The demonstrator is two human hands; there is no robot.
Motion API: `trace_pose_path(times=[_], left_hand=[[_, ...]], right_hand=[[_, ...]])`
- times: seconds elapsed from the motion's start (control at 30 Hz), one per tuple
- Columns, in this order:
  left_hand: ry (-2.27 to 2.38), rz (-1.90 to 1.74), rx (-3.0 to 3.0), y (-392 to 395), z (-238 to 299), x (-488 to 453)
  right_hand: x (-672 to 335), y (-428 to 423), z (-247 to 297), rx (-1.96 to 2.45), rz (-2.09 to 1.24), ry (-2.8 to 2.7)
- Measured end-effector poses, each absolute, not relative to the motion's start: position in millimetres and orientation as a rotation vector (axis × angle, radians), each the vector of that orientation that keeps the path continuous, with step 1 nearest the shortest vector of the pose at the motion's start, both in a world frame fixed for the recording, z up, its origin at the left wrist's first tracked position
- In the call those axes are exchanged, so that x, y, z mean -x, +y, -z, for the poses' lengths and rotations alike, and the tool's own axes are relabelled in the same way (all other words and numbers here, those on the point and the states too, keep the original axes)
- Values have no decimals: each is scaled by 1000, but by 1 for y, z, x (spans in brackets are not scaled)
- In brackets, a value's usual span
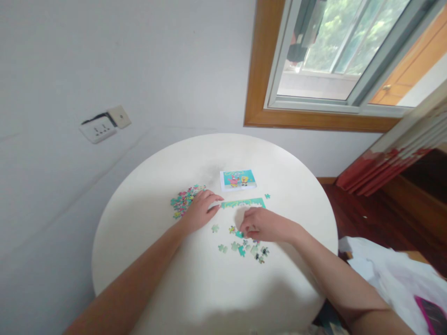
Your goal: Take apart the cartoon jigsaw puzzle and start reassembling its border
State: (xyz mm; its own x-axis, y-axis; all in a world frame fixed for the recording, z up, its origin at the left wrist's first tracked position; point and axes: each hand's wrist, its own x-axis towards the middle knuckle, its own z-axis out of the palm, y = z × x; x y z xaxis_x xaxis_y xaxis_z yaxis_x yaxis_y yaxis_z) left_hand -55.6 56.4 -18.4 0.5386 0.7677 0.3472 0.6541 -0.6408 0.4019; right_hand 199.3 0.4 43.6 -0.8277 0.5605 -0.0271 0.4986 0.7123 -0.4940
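My left hand [200, 211] rests palm down at the left end of a joined strip of jigsaw puzzle [244, 203], fingers stretched and thumb apart, holding nothing. Just beyond it lies a heap of mixed puzzle pieces [179, 204], partly hidden by the hand. My right hand [258, 224] is below the strip with its fingers curled into a pinch at a teal puzzle piece [239, 234]. Around and under that hand are several loose pieces, among them a pale green piece [235, 245], another teal piece [241, 251] and a yellow one [232, 229].
A reference picture card [239, 180] with cartoon figures lies behind the strip. One small piece [267, 196] sits to its right. The round white table [139, 242] stands against the wall, below a window [328, 60]. White plastic bags [384, 270] are at the right.
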Motion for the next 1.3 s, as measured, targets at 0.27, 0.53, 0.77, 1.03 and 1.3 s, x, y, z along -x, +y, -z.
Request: trace_pose_path(times=[0.27,0.53,0.77,1.03,1.3], left_hand=[[1187,-747,-2577,56,18,56],[1182,-727,-2586,54,16,55],[1201,-720,-2571,52,14,55],[1176,-739,-2567,55,19,56],[1185,-741,-2568,53,15,55]], right_hand=[[-182,-13,-42,1097,-467,-2858],[-184,-12,-36,1077,-578,-2784],[-187,-11,-30,1048,-724,-2675],[-196,-4,-30,1106,-768,-2608],[-200,0,-37,1157,-702,-2666]])
